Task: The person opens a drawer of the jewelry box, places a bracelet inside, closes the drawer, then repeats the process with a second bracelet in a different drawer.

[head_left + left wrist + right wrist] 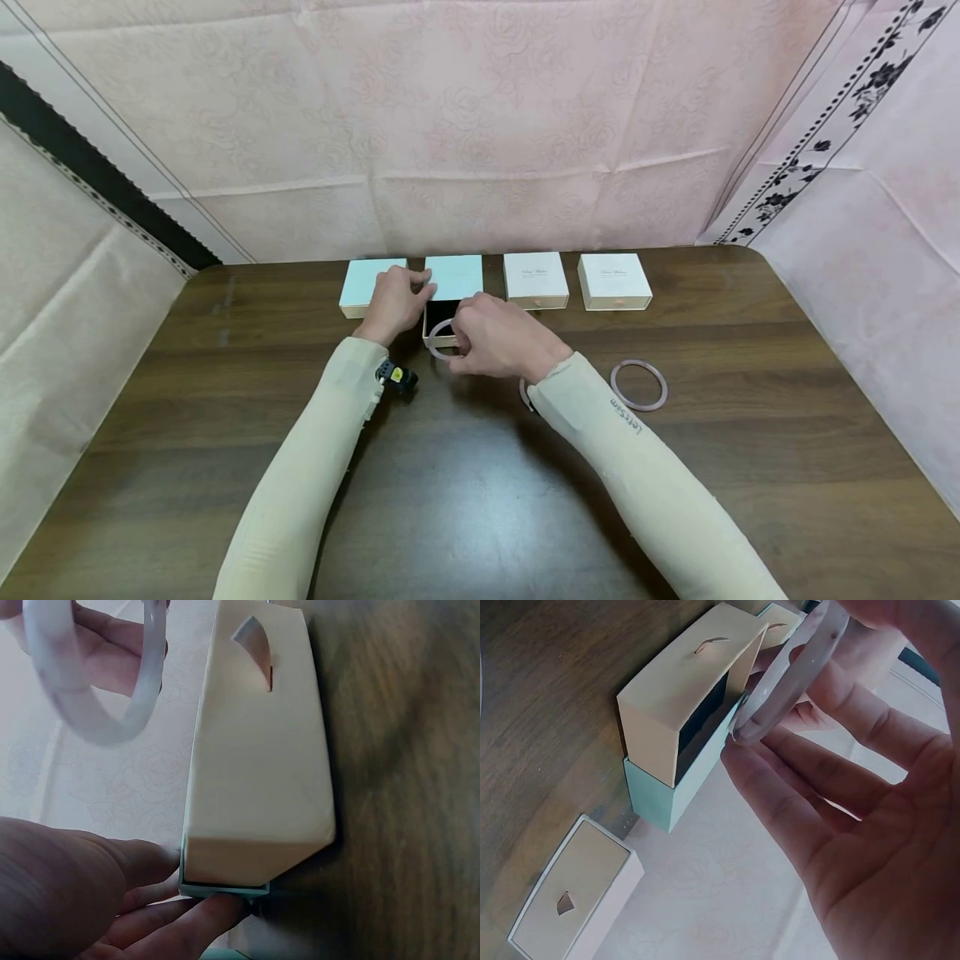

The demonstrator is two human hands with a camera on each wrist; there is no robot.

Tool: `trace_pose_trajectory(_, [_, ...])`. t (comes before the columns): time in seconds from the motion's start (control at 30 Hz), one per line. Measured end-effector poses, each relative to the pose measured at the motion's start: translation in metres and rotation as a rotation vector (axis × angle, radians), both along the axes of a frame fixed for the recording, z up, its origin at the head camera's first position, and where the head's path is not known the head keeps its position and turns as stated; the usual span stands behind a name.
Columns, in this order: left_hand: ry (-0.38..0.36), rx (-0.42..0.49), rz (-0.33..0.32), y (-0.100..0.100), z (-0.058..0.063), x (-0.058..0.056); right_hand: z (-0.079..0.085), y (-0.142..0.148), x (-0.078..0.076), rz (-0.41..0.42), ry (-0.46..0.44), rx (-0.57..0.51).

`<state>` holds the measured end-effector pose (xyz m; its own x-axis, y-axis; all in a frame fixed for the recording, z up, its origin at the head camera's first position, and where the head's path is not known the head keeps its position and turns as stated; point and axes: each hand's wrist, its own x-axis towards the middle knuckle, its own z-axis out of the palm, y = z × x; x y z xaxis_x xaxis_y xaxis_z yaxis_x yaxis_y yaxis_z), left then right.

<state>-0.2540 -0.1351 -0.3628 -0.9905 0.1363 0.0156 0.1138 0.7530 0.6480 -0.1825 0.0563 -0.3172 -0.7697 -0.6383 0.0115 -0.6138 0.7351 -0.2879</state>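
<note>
In the head view, my left hand (393,304) grips the left edge of a teal drawer box (453,277), thumb on its top and fingers along its side. Its cream drawer (259,765) is pulled out toward me, with a dark inside and a small ribbon tab (256,643). My right hand (502,337) pinches a pale lilac bangle (761,724) between thumb and fingers, tilted over the drawer's opening. Whether the bangle touches the drawer, I cannot tell.
Another teal box (367,282) stands left of the opened one. Two white boxes (534,277) stand in the same row to the right. A second bangle (663,392) lies on the wooden table (225,467); a further one (523,395) is partly hidden by my right forearm.
</note>
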Motion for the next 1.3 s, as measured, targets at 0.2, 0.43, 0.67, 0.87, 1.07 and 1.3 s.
trace_pose_trajectory(0.2, [-0.001, 0.003, -0.004, 0.000, 0.001, -0.001, 0.000, -0.001, -0.002, -0.026, -0.013, -0.005])
trace_pose_trajectory(0.43, [0.000, 0.001, -0.004, 0.001, 0.001, 0.000, -0.002, -0.002, -0.005, -0.047, 0.001, 0.011])
trace_pose_trajectory(0.67, [0.004, 0.004, -0.004, 0.002, 0.001, 0.000, -0.005, -0.002, -0.009, -0.068, -0.005, 0.038])
trace_pose_trajectory(0.87, [0.013, 0.000, -0.002, 0.001, -0.001, -0.001, -0.007, -0.004, -0.011, -0.075, -0.017, 0.038])
trace_pose_trajectory(1.07, [0.013, 0.009, -0.008, 0.000, -0.001, 0.000, -0.010, -0.006, -0.014, -0.082, -0.023, 0.039])
trace_pose_trajectory(1.3, [0.018, 0.004, 0.001, 0.000, -0.001, 0.000, -0.012, -0.009, -0.014, -0.082, -0.010, 0.039])
